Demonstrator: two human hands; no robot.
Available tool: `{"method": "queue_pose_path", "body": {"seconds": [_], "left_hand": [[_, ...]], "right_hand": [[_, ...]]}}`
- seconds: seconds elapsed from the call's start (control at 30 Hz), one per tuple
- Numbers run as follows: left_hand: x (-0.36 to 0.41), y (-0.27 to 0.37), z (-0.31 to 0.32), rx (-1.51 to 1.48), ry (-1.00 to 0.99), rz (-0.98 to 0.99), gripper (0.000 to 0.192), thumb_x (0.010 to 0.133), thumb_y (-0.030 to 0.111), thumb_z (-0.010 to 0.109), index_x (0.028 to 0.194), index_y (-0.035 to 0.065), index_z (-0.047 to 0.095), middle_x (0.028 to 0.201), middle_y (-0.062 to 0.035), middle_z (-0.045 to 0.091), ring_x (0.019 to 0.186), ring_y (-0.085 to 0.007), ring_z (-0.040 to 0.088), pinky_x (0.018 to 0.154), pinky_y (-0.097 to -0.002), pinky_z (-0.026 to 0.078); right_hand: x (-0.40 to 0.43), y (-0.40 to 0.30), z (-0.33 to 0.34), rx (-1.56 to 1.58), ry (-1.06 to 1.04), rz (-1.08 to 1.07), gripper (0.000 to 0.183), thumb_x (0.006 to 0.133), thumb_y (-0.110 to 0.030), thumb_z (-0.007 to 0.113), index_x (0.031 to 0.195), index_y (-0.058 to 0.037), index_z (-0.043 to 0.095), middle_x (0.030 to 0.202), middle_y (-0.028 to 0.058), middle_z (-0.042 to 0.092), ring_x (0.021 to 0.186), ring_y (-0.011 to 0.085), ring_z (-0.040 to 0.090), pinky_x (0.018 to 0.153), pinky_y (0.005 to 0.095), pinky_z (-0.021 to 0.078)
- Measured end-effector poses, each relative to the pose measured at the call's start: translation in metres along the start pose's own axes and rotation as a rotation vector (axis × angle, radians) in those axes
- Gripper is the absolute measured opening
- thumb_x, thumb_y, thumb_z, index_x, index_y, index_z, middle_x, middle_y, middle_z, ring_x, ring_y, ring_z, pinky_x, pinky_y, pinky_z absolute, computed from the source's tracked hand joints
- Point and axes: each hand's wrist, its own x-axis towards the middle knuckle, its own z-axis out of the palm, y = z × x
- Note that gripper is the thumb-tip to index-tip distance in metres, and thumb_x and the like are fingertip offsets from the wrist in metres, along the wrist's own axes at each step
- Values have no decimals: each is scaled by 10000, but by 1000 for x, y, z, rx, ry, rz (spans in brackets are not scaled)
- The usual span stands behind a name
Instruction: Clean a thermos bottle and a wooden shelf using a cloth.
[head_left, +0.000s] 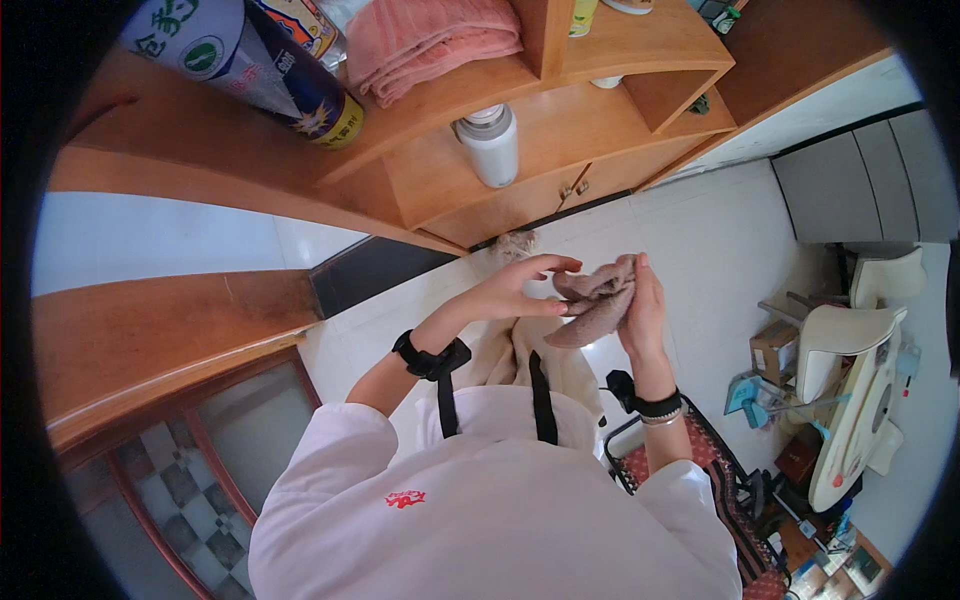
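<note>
A crumpled brownish-pink cloth (596, 304) is held up in front of my waist, one flap hanging down. My right hand (643, 307) grips it from the right, palm against its side and fingers pointing upward. To the left of the cloth, my left hand (517, 291) has its thumb and fingers spread in a C shape. One of its fingertips meets or nearly meets the cloth's left edge; contact is not clear. Both wrists wear black straps.
Ahead stands a wooden shelf unit (442, 196) with a white bottle (491, 146), a folded pink towel (435, 41) and a large printed canister (255, 71). A fluffy beige thing (516, 244) lies at its foot. On the right are a cream high chair (847, 405), a cardboard box (774, 350) and a red patterned seat (701, 450).
</note>
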Motion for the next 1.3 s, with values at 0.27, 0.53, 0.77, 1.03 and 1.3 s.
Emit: {"method": "queue_pose_path", "body": {"seconds": [0.27, 0.53, 0.77, 1.03, 1.3], "left_hand": [[10, -24, 0, -34, 302, -101, 177, 793, 121, 561, 902, -17, 544, 791, -35, 557, 732, -85, 500, 663, -215, 407], [19, -72, -5, -152, 540, -223, 154, 796, 92, 543, 918, 10, 496, 691, -31, 489, 660, -57, 431, 583, -204, 373], [25, -95, -4, 142, 651, -160, 300, 717, 21, 599, 979, 51, 454, 963, -65, 487, 842, -144, 489, 750, -258, 396], [31, -83, -5, 462, 584, -77, 302, 701, 57, 631, 965, 41, 486, 925, -110, 529, 843, -210, 515, 749, -303, 412], [29, -75, -14, 360, 757, -136, 123, 772, 84, 549, 882, 43, 508, 792, -118, 543, 674, -295, 500, 657, -342, 400]], "right_hand": [[36, 34, 7, 193, -46, 173, 315, 911, -292, 351, 934, -12, 494, 860, 59, 531, 803, 130, 500, 734, 252, 412], [58, 82, -6, 245, -183, 356, 188, 870, -106, 432, 1040, -31, 454, 950, 37, 525, 883, 103, 503, 760, 239, 426], [75, 103, -22, 209, -131, 362, 281, 826, -7, 443, 1104, -46, 423, 998, 56, 516, 911, 127, 510, 776, 254, 431], [83, 85, -11, 144, -168, 283, 300, 819, 28, 428, 1110, -44, 403, 1018, 52, 493, 946, 124, 487, 816, 255, 405], [95, 88, -7, -485, -242, -122, 284, 735, 57, 516, 1005, -21, 475, 965, 80, 517, 900, 171, 517, 775, 248, 412]]}}
